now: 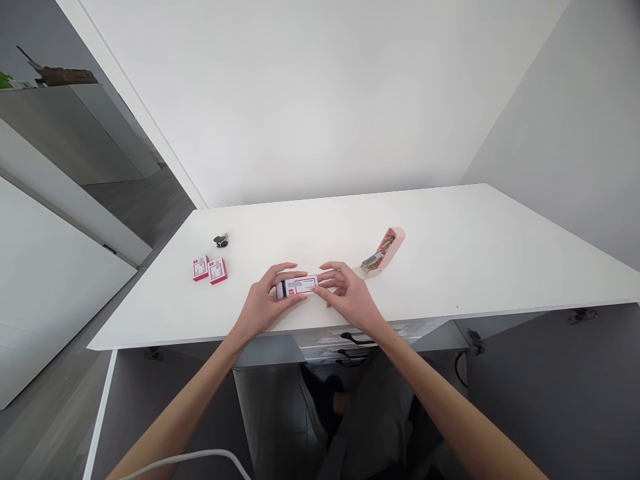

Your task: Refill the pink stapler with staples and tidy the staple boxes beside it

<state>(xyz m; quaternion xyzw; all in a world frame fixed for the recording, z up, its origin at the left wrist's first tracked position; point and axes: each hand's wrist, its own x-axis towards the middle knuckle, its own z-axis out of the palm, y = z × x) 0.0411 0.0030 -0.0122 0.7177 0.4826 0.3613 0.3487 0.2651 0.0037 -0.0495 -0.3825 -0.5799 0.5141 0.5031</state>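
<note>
Near the front of the white desk, a small white-and-red staple box (303,285) lies between my two hands, with a dark band near its left end. The fingers and thumb of my left hand (265,301) close around that left end. On the other side, my right hand (347,293) pinches the box's right end with thumb and fingertips. Just beyond the right hand rests a pink stapler (391,245), its top swung up and the metal staple channel showing; part of its pale base is hidden behind my fingers.
Two more white-and-red boxes (217,271) sit side by side at the left of the desk (450,253). Behind them lies a small black-and-metal object (221,240). A white wall (320,100) rises at the back. Drawers with black handles (356,339) are below the desk's front edge.
</note>
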